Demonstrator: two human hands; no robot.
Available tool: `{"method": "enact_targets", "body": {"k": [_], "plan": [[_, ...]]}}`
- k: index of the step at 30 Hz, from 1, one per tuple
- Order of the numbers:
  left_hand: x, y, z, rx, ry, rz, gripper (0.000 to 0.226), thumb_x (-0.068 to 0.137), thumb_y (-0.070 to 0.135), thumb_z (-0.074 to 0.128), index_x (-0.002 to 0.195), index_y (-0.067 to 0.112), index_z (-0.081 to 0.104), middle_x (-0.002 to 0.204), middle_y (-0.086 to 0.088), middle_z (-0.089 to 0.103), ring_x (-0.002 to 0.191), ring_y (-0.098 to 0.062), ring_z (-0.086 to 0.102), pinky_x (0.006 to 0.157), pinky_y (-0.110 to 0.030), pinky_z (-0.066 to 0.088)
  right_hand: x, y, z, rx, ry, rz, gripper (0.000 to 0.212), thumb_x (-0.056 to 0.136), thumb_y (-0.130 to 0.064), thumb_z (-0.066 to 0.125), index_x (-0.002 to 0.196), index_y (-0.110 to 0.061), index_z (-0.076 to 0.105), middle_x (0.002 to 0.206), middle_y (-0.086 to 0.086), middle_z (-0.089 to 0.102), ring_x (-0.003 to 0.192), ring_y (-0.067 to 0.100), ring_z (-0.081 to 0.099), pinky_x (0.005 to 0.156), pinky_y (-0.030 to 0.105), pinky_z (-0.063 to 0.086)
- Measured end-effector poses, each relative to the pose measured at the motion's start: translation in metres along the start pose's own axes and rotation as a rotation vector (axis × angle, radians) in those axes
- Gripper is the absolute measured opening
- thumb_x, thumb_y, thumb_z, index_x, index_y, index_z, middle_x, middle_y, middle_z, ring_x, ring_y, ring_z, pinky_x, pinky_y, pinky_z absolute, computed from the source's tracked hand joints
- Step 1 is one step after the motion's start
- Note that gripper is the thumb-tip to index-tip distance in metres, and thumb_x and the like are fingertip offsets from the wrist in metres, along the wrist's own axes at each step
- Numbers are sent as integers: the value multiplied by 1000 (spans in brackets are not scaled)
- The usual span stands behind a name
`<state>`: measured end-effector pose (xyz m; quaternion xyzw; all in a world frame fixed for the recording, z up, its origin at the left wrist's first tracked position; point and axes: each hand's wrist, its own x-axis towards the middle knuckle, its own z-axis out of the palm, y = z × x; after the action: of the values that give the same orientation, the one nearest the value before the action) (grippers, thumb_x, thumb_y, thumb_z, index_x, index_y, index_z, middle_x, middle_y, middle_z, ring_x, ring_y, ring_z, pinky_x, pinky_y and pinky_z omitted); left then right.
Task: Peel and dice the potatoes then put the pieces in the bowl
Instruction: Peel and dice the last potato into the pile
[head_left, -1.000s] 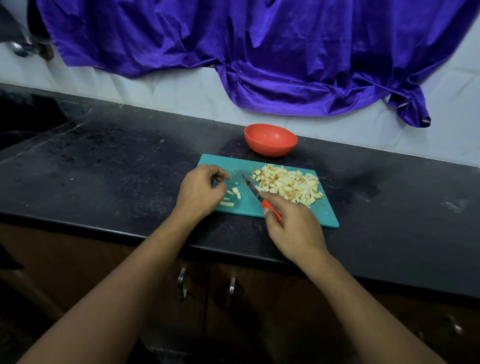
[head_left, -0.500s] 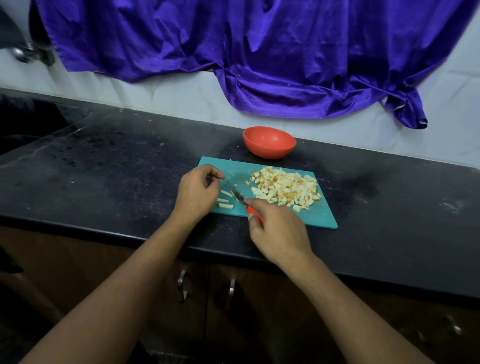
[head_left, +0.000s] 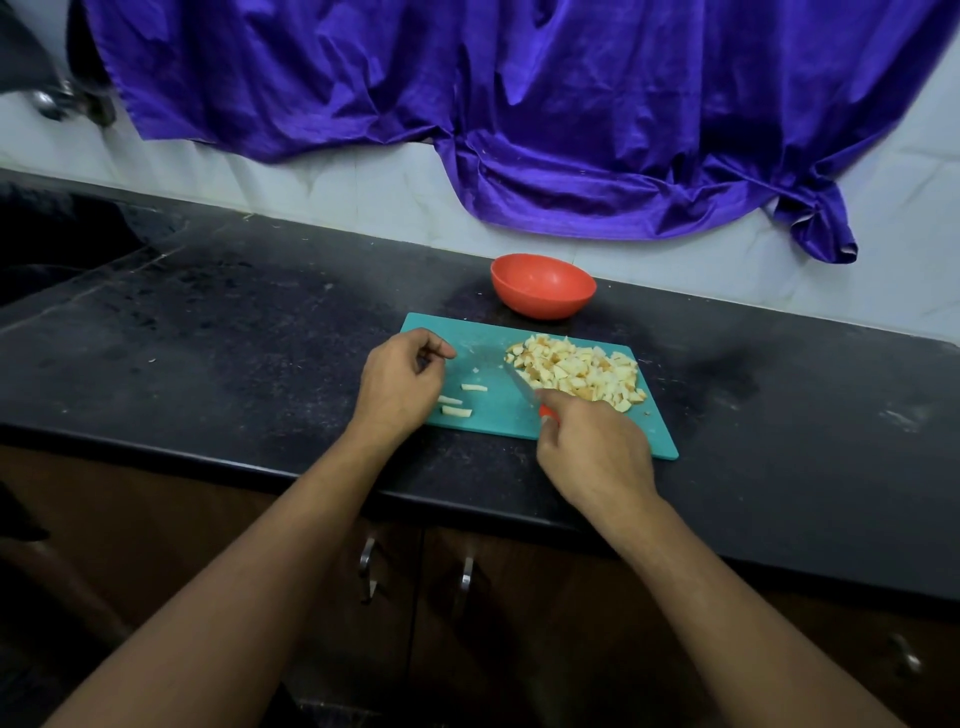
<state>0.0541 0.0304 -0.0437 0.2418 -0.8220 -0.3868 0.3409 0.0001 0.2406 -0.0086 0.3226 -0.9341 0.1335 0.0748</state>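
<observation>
The right hand (head_left: 592, 457) holds the knife (head_left: 524, 387) by its red handle, grip closed around it, the blade lying low on the board (head_left: 488, 338) with its edge against the near-left side of the dice pile (head_left: 576, 371). The left hand (head_left: 400, 387) rests loosely curled and holds nothing, just left of three uncut strips (head_left: 457, 402). The bowl (head_left: 543, 286) sits beyond the board, apparently without any potato in it, though its inside is hidden from here. Risks, as I judge them: those strips are short, so fingers pinning them sit close to the blade; the pile reaches toward the board's right edge, so a sweep could push cubes onto the tabletop (head_left: 234, 338); the board overhangs nothing but could slide. No writing or brand is legible anywhere.
</observation>
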Motion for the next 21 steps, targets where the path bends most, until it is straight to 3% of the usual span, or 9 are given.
{"method": "enact_targets", "body": {"k": [2,6,9,11,13,17,21], "plan": [[0,2,-2,-3,-39,-1,23,94,8,60,96,24,76,95,12,72,77,-1,62,70,-11,44,-2,1,-1,49,32,11,42,105,-32,46,147,-37,53,90,-6,67,76,14,60,65,34,49],[1,0,-15,-33,-261,48,36,86,-1,60,106,24,77,101,6,75,86,-14,68,85,-31,54,-2,1,1,184,65,-6,42,104,-34,49,145,-38,55,107,-2,73,86,20,64,67,31,41],[0,-1,-29,-39,-323,77,39,85,-2,65,112,24,76,102,3,72,79,-15,62,75,-20,49,-3,5,9,268,45,-21,41,104,-36,51,145,-39,55,115,-5,73,88,16,63,73,33,49],[-2,-3,-37,11,-298,117,35,85,0,67,113,20,76,94,3,68,70,-7,58,64,-11,43,-5,7,15,291,38,-30,41,104,-36,51,145,-39,56,115,-6,73,88,13,64,74,33,50],[-3,-3,-42,71,-318,151,28,88,8,70,113,19,76,83,6,66,62,0,54,60,-10,39,-6,9,19,295,54,-43,41,104,-36,51,145,-39,55,115,-6,73,91,13,65,77,35,53],[7,2,-52,210,-507,132,34,83,38,84,114,29,73,86,9,73,67,9,58,62,-8,39,-5,10,21,283,68,-54,42,104,-37,51,146,-39,55,107,-6,74,85,11,62,73,33,51],[17,8,-50,313,-564,132,25,79,32,89,100,27,78,86,11,75,76,6,66,67,-7,43,-5,12,23,305,74,-53,43,104,-38,51,147,-39,54,108,-8,73,80,6,60,69,30,49]]}}
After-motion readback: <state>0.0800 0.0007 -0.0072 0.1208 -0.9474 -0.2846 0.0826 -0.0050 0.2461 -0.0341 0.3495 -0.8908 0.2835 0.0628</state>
